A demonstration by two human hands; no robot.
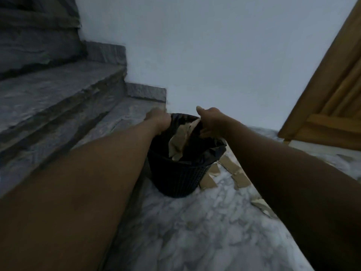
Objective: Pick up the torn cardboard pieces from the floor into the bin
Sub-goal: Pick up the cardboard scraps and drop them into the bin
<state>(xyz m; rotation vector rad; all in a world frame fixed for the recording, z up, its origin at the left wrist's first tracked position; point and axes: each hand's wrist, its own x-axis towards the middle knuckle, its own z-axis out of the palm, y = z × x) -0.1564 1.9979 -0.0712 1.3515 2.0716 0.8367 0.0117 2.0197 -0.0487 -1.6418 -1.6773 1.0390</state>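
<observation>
Loading of bin [175, 178] under way; scraps [240, 178] lie on floor [185, 231].
Grip: left hand [159, 119] clutches bin liner [216, 148] rim; right hand [210, 122] seemingly pinches it opposite, cardboard [178, 141] inside. Next: reach scraps beside bin.

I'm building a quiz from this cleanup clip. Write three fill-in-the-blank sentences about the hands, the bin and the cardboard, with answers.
1. The left hand and right hand both grip the black ____ that lines the bin.
2. Inside the bin sits a torn piece of ____.
3. The loose pieces on the floor lie on the bin's ____ side.
Missing words: bag, cardboard, right.
</observation>
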